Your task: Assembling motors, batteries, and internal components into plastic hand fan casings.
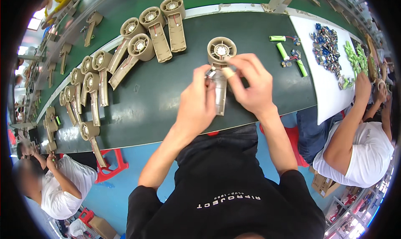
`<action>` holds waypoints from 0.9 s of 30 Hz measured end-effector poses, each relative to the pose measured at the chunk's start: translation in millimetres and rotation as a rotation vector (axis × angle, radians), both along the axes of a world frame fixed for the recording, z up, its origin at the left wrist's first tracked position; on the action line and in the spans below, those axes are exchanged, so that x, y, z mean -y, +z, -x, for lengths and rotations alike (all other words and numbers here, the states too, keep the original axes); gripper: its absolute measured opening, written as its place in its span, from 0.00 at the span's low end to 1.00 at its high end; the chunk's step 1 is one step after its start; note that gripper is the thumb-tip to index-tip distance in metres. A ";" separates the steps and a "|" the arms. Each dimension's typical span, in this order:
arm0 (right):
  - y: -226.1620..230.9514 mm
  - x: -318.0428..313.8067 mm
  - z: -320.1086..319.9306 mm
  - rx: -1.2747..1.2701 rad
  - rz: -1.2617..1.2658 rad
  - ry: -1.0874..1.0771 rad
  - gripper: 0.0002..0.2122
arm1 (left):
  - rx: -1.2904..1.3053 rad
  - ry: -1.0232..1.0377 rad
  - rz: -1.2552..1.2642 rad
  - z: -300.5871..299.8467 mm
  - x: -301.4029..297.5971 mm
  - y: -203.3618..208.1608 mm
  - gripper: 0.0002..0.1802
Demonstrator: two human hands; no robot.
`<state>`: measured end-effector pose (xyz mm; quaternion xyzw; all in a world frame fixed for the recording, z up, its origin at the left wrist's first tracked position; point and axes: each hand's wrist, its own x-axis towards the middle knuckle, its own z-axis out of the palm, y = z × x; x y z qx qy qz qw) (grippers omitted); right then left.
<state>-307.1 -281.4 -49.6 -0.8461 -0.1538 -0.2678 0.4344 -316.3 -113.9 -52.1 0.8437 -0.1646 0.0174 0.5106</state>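
Observation:
A tan plastic fan housing, with a round head and long handle, lies on the dark green workbench in front of me. My left hand pinches a small electronic part at the top of the handle. My right hand hovers over the same spot, its fingertips touching the housing just below the round head. Much of the handle is hidden under both hands.
Many more tan housings lie in rows to the left. Green cylindrical battery cells and a white sheet with a pile of small circuit parts sit at right. Seated people in white shirts work on both sides.

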 end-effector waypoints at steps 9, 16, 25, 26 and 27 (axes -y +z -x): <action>10.4 136.8 -8.4 -0.143 0.147 -0.615 0.10 | 0.076 0.287 -0.358 -219.3 -109.1 68.5 0.23; -3.7 186.4 -47.3 -0.341 0.421 -0.675 0.13 | 0.148 0.274 -0.518 -355.2 -200.5 -24.0 0.24; -5.4 197.0 -46.8 -0.409 0.328 -0.626 0.14 | 0.207 0.199 -0.608 -351.3 -68.8 43.2 0.31; -1.5 193.8 -50.5 -0.441 0.248 -0.603 0.15 | 0.143 0.111 -0.575 -374.1 -53.7 35.7 0.39; 1.9 193.4 -49.8 -0.445 0.258 -0.613 0.15 | 0.087 0.105 -0.563 -372.6 -15.7 32.6 0.46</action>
